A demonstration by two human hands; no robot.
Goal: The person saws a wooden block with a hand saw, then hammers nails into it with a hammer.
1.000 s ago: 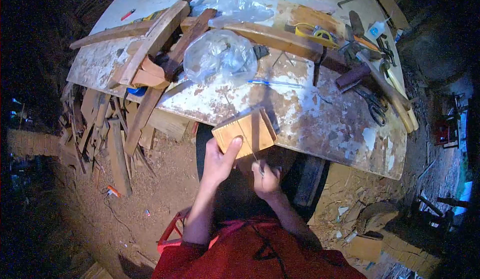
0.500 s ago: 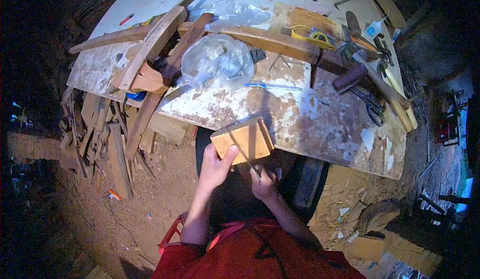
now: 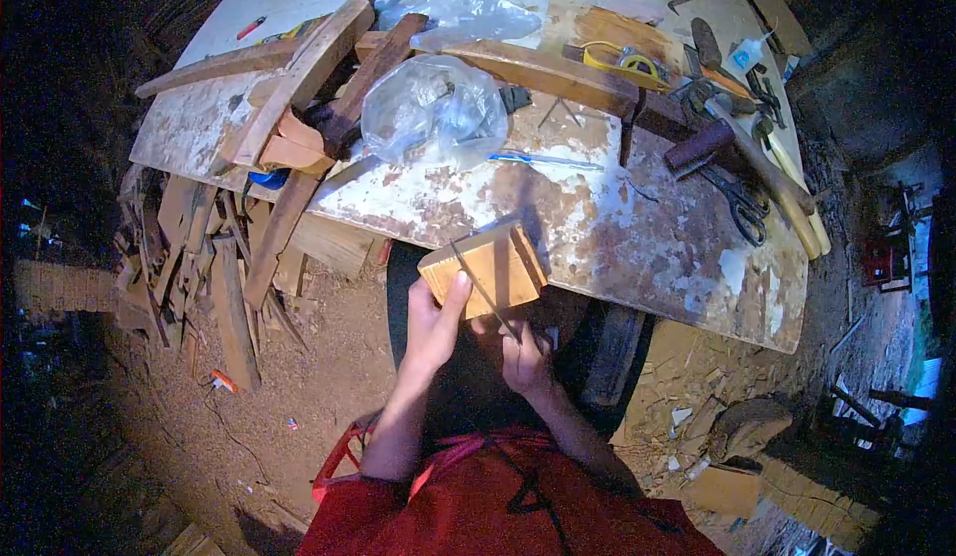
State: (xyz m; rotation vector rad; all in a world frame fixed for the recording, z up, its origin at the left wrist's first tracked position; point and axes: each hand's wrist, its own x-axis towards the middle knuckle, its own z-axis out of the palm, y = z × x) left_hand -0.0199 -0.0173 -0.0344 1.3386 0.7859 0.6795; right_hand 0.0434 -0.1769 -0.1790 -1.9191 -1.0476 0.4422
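My left hand grips a light-coloured wooden block by its left side, thumb on the upper face. The block is tilted just over the near edge of the workbench, and its right side has a groove or step. My right hand is closed on the handle end of a thin dark file. The file lies slanted across the block's face, its far end by the upper left edge. The fingers of my left hand under the block are hidden.
The worn workbench carries a clear plastic bag, long timber pieces, a blue pen, scissors, a mallet and a yellow tape. Offcuts lean at the left; wood scraps litter the floor.
The file has slid up and left across the block, so more of it shows beyond the upper edge. My right hand has come slightly closer to the block. The left hand keeps its grip.
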